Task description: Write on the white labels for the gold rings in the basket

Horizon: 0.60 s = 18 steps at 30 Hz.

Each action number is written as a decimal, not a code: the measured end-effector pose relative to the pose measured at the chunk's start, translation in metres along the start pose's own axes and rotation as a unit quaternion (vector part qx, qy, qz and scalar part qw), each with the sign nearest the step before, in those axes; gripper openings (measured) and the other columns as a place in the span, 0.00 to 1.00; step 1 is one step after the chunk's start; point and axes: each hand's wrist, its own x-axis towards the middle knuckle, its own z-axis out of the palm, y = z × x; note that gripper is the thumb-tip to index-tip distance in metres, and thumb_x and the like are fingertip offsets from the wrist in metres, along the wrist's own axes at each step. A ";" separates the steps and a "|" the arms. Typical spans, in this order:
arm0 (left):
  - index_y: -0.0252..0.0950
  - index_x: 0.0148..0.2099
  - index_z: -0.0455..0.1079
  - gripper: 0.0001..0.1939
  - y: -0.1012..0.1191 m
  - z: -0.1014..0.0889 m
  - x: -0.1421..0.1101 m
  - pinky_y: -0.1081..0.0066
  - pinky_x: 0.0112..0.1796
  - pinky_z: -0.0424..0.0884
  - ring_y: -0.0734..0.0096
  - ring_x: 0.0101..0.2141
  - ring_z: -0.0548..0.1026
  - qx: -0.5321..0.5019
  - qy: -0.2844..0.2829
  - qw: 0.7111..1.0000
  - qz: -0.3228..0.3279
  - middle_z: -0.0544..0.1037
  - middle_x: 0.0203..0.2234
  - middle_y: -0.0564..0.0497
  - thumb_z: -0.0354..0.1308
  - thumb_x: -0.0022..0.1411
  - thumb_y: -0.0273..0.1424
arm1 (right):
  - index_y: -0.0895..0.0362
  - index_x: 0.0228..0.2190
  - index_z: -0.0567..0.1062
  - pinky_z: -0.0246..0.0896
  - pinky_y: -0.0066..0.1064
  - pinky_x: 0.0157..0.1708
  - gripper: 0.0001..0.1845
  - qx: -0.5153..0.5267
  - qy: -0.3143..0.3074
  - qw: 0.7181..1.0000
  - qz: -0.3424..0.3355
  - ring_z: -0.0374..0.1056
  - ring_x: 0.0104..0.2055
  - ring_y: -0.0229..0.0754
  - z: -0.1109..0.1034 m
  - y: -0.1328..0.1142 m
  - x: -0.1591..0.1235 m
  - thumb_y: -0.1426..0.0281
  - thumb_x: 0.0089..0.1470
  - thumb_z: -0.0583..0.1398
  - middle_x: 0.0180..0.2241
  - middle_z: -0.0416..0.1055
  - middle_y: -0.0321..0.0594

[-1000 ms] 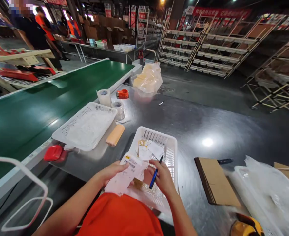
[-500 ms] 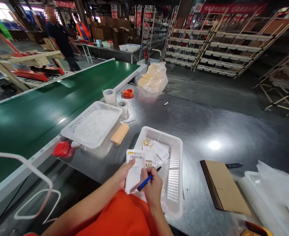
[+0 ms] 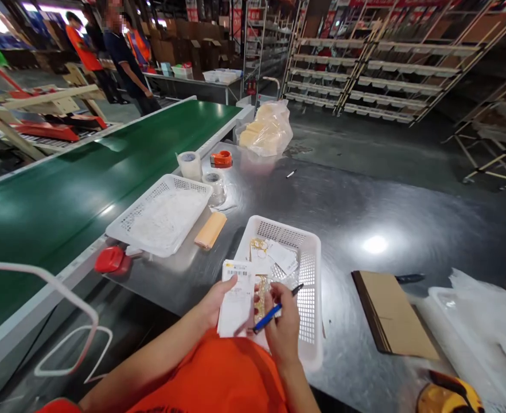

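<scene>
My left hand (image 3: 218, 297) is closed round a stack of white paper slips (image 3: 237, 301), its thumb on top beside a printed barcode. In my right hand (image 3: 284, 321) is a blue pen (image 3: 268, 316) with a black end, slanting up to the right, apart from the slips. Both hands are over the near part of a white perforated basket (image 3: 315, 298). Inside it lie white cards (image 3: 281, 256) and gold-coloured chain-like pieces (image 3: 259, 246); the slips and my right hand hide part of its contents.
A second white basket (image 3: 166, 250), clear tape rolls (image 3: 214, 187), an orange tape dispenser (image 3: 221, 159) and a tan block-shaped bundle (image 3: 210, 230) stand left. Flat cardboard (image 3: 397, 312) lies right. Beyond the metal table (image 3: 334, 212) runs a green conveyor belt (image 3: 150, 146); several people stand behind it.
My right hand has moved right with the pen, away from the slips, uncovering gold-coloured pieces in the basket. My left hand keeps the slips nearly in place. Another person in orange has appeared at back left.
</scene>
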 end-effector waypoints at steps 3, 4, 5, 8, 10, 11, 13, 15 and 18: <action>0.22 0.46 0.70 0.27 0.003 0.003 -0.002 0.60 0.44 0.67 0.57 0.34 0.77 0.023 0.003 1.000 0.004 0.79 0.34 0.36 0.48 0.64 0.44 | 0.53 0.45 0.64 0.57 0.30 0.25 0.18 0.276 -0.071 0.956 0.072 0.64 0.26 0.39 -0.010 -0.007 0.003 0.55 0.61 0.47 0.27 0.68 0.37; 0.23 0.46 0.71 0.26 0.003 0.005 -0.002 0.61 0.43 0.67 0.57 0.33 0.77 0.025 0.006 1.000 0.004 0.79 0.32 0.37 0.48 0.64 0.44 | 0.53 0.43 0.64 0.57 0.30 0.24 0.19 0.328 -0.105 0.935 0.084 0.63 0.25 0.39 -0.009 -0.010 0.002 0.54 0.60 0.46 0.26 0.67 0.36; 0.24 0.45 0.71 0.25 0.002 0.006 -0.001 0.61 0.43 0.67 0.58 0.32 0.77 0.020 0.008 1.000 0.005 0.79 0.30 0.38 0.48 0.64 0.44 | 0.54 0.41 0.66 0.57 0.30 0.25 0.19 0.353 -0.135 0.922 0.088 0.62 0.24 0.38 -0.007 -0.012 0.001 0.53 0.59 0.47 0.26 0.66 0.35; 0.25 0.46 0.71 0.23 -0.003 0.008 0.000 0.62 0.43 0.67 0.59 0.30 0.77 -0.008 0.013 1.000 -0.006 0.79 0.29 0.41 0.51 0.63 0.42 | 0.55 0.28 0.68 0.58 0.30 0.27 0.17 0.332 -0.148 0.928 0.084 0.61 0.25 0.37 0.007 -0.016 -0.006 0.55 0.57 0.52 0.24 0.63 0.34; 0.23 0.48 0.70 0.24 -0.006 0.006 0.002 0.63 0.45 0.66 0.58 0.34 0.78 -0.015 0.014 1.000 -0.005 0.80 0.32 0.39 0.53 0.61 0.41 | 0.56 0.23 0.66 0.58 0.30 0.28 0.19 0.299 -0.109 0.944 0.087 0.60 0.25 0.37 0.017 -0.016 -0.013 0.57 0.58 0.52 0.22 0.62 0.34; 0.22 0.50 0.69 0.25 -0.008 0.004 0.003 0.63 0.46 0.65 0.57 0.36 0.78 -0.011 0.013 1.000 -0.002 0.80 0.33 0.38 0.54 0.61 0.41 | 0.56 0.22 0.66 0.58 0.30 0.28 0.20 0.286 -0.084 0.950 0.091 0.59 0.24 0.36 0.020 -0.016 -0.016 0.58 0.59 0.51 0.21 0.63 0.34; 0.22 0.53 0.67 0.26 -0.010 0.001 0.003 0.63 0.48 0.64 0.55 0.40 0.77 0.002 0.013 1.000 0.009 0.79 0.36 0.37 0.54 0.61 0.40 | 0.55 0.19 0.64 0.58 0.30 0.27 0.20 0.259 -0.040 0.961 0.092 0.59 0.23 0.36 0.024 -0.014 -0.022 0.58 0.59 0.52 0.20 0.63 0.34; 0.22 0.54 0.66 0.27 -0.010 -0.001 0.003 0.61 0.48 0.64 0.54 0.41 0.77 0.013 0.010 1.000 0.005 0.79 0.38 0.36 0.52 0.62 0.41 | 0.55 0.17 0.63 0.55 0.30 0.25 0.20 0.222 -0.026 0.970 0.095 0.58 0.21 0.36 0.024 -0.013 -0.025 0.58 0.56 0.57 0.18 0.61 0.32; 0.23 0.55 0.66 0.29 -0.009 0.003 0.002 0.58 0.48 0.65 0.52 0.42 0.77 0.019 0.003 1.000 -0.016 0.79 0.38 0.35 0.48 0.64 0.43 | 0.54 0.14 0.58 0.52 0.30 0.23 0.24 0.166 -0.004 0.979 0.120 0.54 0.19 0.34 0.022 -0.014 -0.025 0.59 0.52 0.61 0.14 0.57 0.30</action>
